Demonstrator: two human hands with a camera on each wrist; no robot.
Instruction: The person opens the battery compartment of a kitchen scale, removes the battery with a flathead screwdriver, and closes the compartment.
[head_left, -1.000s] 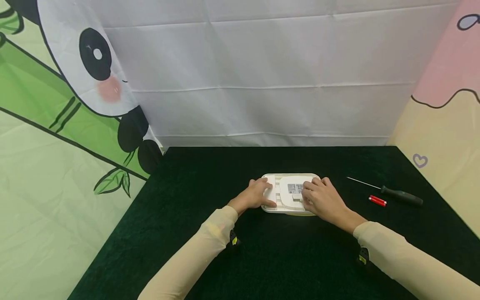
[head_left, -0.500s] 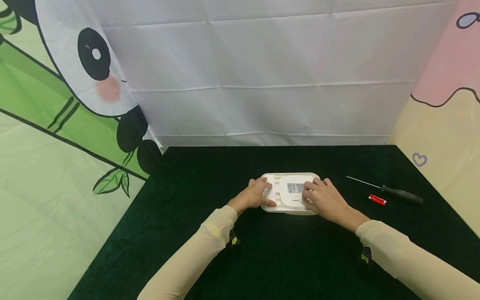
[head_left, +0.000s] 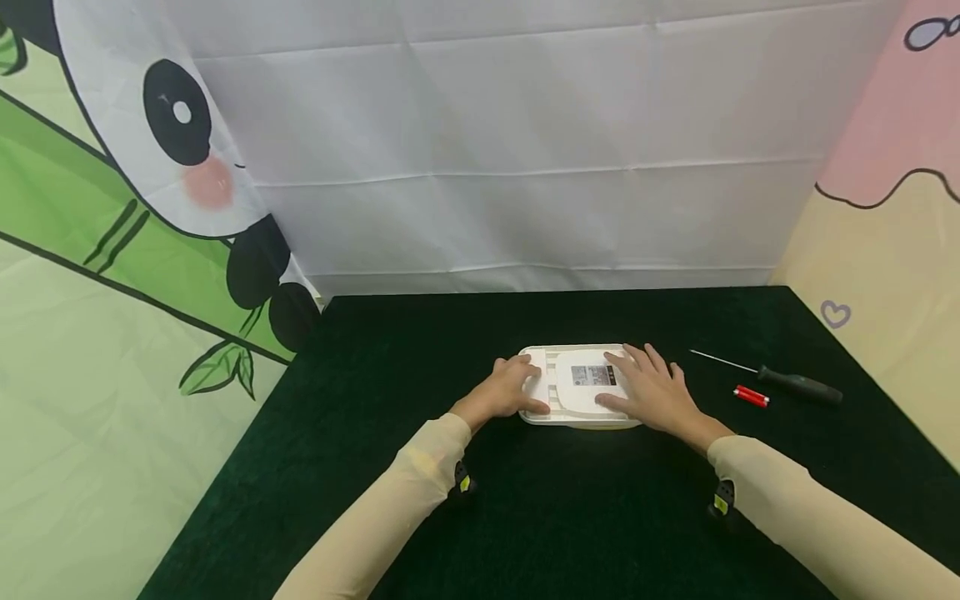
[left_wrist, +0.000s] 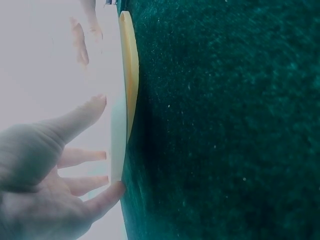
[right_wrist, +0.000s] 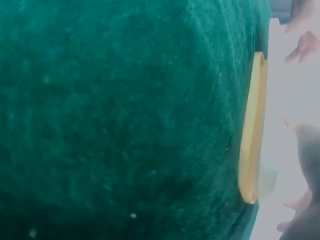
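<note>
A white rounded device (head_left: 577,402) lies on the dark green cloth in the head view, with a raised panel bearing a grey printed label (head_left: 588,376). A yellow curved part (left_wrist: 132,75) shows beneath it in the left wrist view. My left hand (head_left: 504,388) rests on the device's left end, thumb and fingers spread and fairly straight. My right hand (head_left: 651,392) is spread over the right end, its thumb and forefinger at the panel. In the right wrist view, the device's white top is washed out, and the yellow part's edge is plain.
Right of the device lie small red batteries (head_left: 752,396) and a screwdriver (head_left: 798,384) with a dark handle and thin shaft. Behind the cloth-covered table (head_left: 420,325) hangs a white sheet (head_left: 487,150), with printed cartoon cloths at both sides.
The small white flap under the right fingers has gone from raised to lying flat or out of sight. The right fingers have uncurled and spread. The left hand stays in place.
</note>
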